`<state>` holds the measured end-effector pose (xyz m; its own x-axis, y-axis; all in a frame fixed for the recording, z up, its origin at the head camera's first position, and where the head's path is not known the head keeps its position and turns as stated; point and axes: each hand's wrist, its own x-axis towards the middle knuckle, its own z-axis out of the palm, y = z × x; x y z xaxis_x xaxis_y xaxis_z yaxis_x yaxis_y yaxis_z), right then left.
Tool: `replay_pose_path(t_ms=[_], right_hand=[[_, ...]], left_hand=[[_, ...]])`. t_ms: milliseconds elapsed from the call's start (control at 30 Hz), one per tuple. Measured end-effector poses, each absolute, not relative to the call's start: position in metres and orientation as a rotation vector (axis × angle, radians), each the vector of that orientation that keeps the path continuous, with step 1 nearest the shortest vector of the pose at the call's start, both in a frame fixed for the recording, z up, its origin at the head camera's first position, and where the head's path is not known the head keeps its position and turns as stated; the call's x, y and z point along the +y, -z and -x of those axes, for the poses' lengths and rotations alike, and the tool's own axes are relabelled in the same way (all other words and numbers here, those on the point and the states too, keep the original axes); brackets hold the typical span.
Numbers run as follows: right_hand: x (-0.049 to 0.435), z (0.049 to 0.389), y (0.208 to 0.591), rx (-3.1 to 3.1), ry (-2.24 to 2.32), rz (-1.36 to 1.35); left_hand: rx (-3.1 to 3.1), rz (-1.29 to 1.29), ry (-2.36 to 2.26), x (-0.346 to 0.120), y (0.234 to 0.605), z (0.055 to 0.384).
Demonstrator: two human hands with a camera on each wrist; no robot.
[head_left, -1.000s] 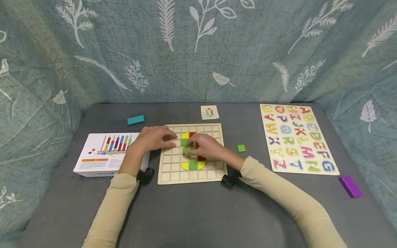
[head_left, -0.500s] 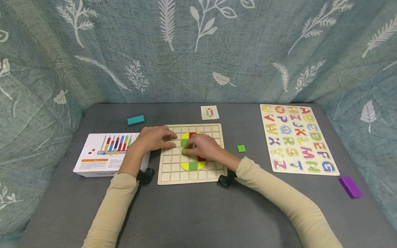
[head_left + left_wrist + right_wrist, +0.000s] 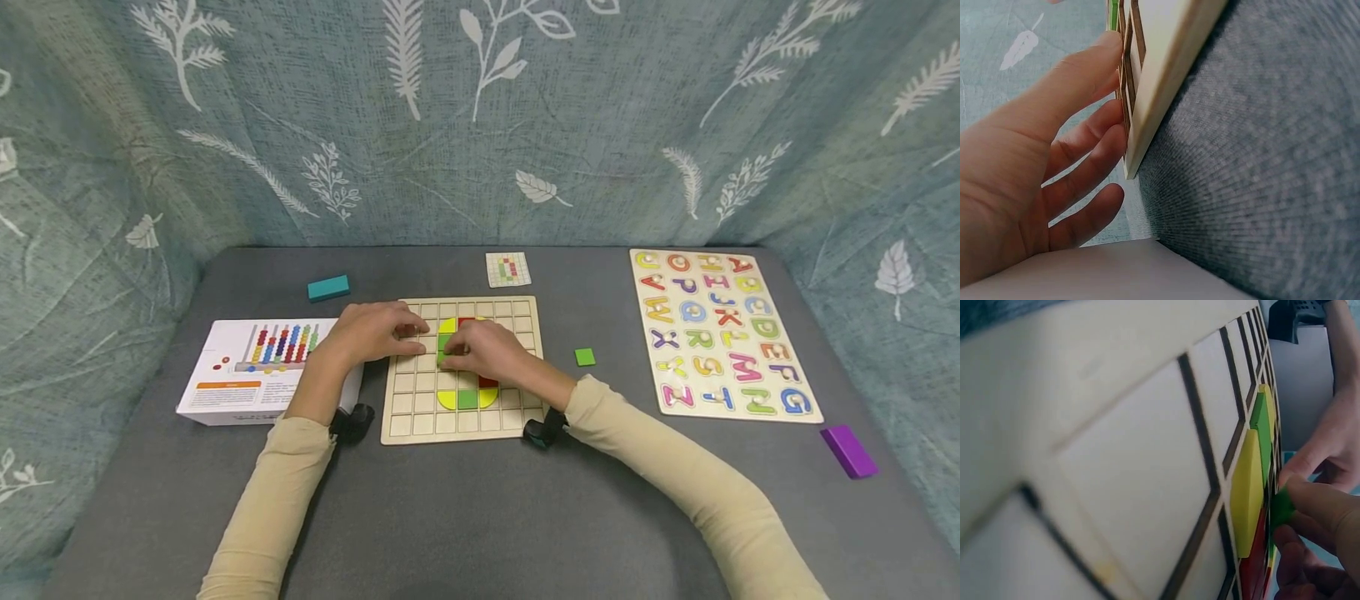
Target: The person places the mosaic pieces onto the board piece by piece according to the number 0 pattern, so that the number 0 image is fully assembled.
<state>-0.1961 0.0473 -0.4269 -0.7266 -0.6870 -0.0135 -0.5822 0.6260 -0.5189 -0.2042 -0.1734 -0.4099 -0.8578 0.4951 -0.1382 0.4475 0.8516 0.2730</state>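
A wooden grid board lies in the middle of the table, bearing yellow rounded pieces, green squares and red pieces. My right hand reaches over it from the right and pinches a green square tile between thumb and fingers, close over the board's left green column. Part of the pattern is hidden beneath this hand. My left hand rests at the board's left edge, thumb and fingertips touching its surface, fingers loosely bent; the left wrist view shows the fingers at the border.
A loose green square lies right of the board. Behind stands a small pattern card. The abacus box is under the left forearm, a teal block beyond it. An alphabet puzzle and purple block are at the right.
My right hand has moved slightly left with the green tile, which now lies in line below the upper green square. The left hand keeps its place.
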Motion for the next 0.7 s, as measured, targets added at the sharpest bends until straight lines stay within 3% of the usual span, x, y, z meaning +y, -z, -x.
replay_pose_path(t_ms=[400, 700], right_hand=[[0.048, 0.198, 0.42, 2.606, 0.668, 0.991], [0.067, 0.196, 0.421, 2.464, 0.815, 1.131]], left_hand=[[2.827, -0.738, -0.348, -0.173, 0.406, 0.207], [2.825, -0.73, -0.346, -0.173, 0.409, 0.205]])
